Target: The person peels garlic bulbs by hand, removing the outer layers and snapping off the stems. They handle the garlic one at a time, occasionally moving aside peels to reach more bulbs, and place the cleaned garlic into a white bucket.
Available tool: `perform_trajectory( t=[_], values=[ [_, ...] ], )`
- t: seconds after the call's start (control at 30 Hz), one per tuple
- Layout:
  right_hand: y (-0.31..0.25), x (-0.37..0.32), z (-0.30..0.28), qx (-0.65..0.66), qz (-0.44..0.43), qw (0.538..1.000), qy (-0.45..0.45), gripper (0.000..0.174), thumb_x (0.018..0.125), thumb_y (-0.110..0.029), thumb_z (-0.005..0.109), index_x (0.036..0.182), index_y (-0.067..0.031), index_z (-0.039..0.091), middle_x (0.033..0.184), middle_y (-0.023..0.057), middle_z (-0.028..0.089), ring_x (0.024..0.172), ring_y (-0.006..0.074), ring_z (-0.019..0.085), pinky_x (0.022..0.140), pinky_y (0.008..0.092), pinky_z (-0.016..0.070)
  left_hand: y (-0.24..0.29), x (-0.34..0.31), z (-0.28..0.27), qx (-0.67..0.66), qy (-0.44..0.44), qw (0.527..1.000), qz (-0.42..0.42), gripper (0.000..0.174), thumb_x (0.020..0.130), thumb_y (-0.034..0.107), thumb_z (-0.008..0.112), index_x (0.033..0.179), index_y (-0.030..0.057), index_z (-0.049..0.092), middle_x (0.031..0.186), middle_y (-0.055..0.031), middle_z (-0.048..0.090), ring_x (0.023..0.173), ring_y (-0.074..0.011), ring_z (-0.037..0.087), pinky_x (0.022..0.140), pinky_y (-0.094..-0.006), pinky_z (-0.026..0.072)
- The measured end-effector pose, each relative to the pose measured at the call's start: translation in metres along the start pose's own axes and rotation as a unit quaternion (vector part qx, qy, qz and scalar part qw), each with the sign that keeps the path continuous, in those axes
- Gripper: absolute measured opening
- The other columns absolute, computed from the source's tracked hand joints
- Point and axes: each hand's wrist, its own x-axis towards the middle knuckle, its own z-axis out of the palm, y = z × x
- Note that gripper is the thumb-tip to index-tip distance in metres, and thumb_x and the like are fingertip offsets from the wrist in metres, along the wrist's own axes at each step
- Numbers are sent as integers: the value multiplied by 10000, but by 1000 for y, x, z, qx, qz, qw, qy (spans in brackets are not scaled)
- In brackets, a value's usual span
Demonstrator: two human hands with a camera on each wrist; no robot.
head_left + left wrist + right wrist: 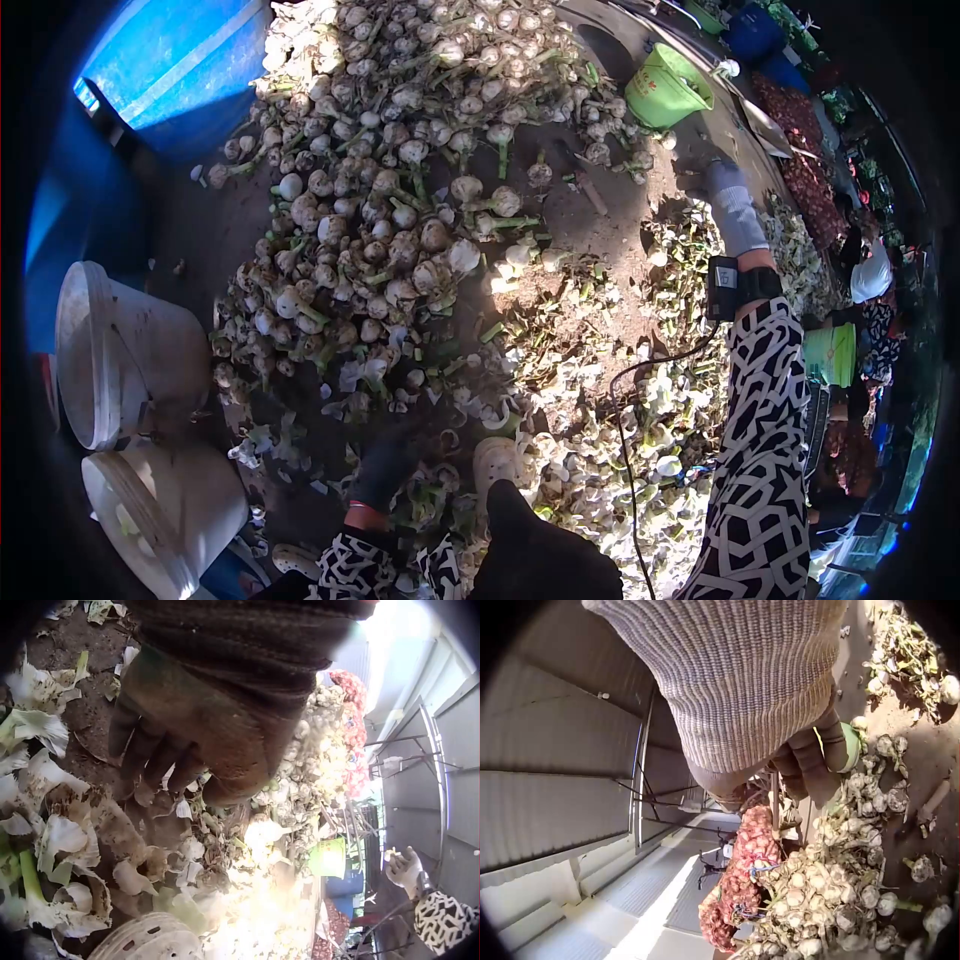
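The left hand (385, 475) wears a dark glove and hangs low over peels at the pile's near edge. In the left wrist view its fingers (161, 754) are loosely extended, with no held item visible. The gloved right hand (735, 205) reaches out at the right, below the green bucket (668, 88). Its bent fingers (810, 761) overlap the bucket (849, 748) in the right wrist view; a small pale thing appears by its fingertips in the left wrist view, contact unclear. Garlic bulbs with stems (400, 200) form a heap on the ground.
Two whitish buckets (150, 350) (190, 500) stand at left, beneath blue containers (190, 70). Loose peels (600, 460) cover the near ground around a shoe (497, 462). A black cable (622, 420) trails from the right wrist. Red net sacks (815, 190) lie at right.
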Motion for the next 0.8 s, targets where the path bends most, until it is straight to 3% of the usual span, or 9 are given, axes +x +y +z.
perform_trajectory(
  t=[0.03,0.13,0.23,0.37,0.47,0.57,0.67,0.7,0.8],
  values=[
    [15,-11,20,-34,43,997,-50,286,964,-232,452,1143,-74,609,962,71,703,626,144,654,543,280,506,-3,-2,4,-6,4,1000,1,338,831,174,625,1132,22,637,1049,-185,659,985,-321,629,858,-391,485],
    [104,-47,93,-388,-167,902,-88,443,889,-268,616,1274,-64,539,1165,163,634,981,298,650,816,346,527,-5,-3,2,-20,-20,999,-42,353,842,171,619,1151,0,622,1072,-194,655,1005,-331,626,875,-379,482],
    [184,-39,155,-419,-25,907,-14,648,800,-378,707,1349,-125,472,1336,209,507,1189,353,527,975,423,437,10,9,-6,-26,-57,997,-55,352,855,168,614,1159,-10,611,1068,-192,656,1009,-332,624,885,-370,479],
    [228,-35,197,-323,32,945,-50,518,782,-340,701,1229,-124,556,1036,227,665,1001,403,620,846,449,495,25,7,-19,-99,-31,991,-85,340,870,170,619,1160,-7,609,1046,-174,658,1023,-288,620,893,-357,469],
    [234,-57,209,-315,-34,948,-23,402,784,-304,710,1110,-85,624,924,180,688,849,321,672,733,409,527,10,7,-12,-61,-16,995,-76,380,867,157,633,1211,4,579,1115,-170,626,1048,-255,609,905,-348,467],
    [179,-125,205,-28,57,969,-238,266,848,-227,696,1019,-31,643,764,53,652,589,118,611,543,276,505,67,32,-7,-228,79,970,-23,565,821,133,700,1328,33,472,1285,-191,503,1199,-272,507,981,-367,425],
    [139,-213,200,125,44,911,-391,240,891,-222,659,1003,-13,626,801,42,657,664,106,621,591,255,511,123,57,-15,-81,143,981,99,723,759,142,760,1383,56,404,1344,-197,439,1288,-306,410,1030,-393,385],
    [134,-237,204,166,0,902,-399,224,903,-213,644,984,-7,618,780,47,657,654,105,624,578,247,510,128,59,-15,-1,122,984,127,737,786,78,737,1419,77,360,1373,-121,436,1182,-192,500,942,-322,458],
    [119,-282,207,268,78,877,-390,234,887,-197,670,1030,-20,612,865,39,664,762,95,626,676,240,521,129,55,-4,-25,153,978,140,640,795,128,755,1335,18,430,1176,-125,599,1001,-194,617,855,-317,505]
  ],
)
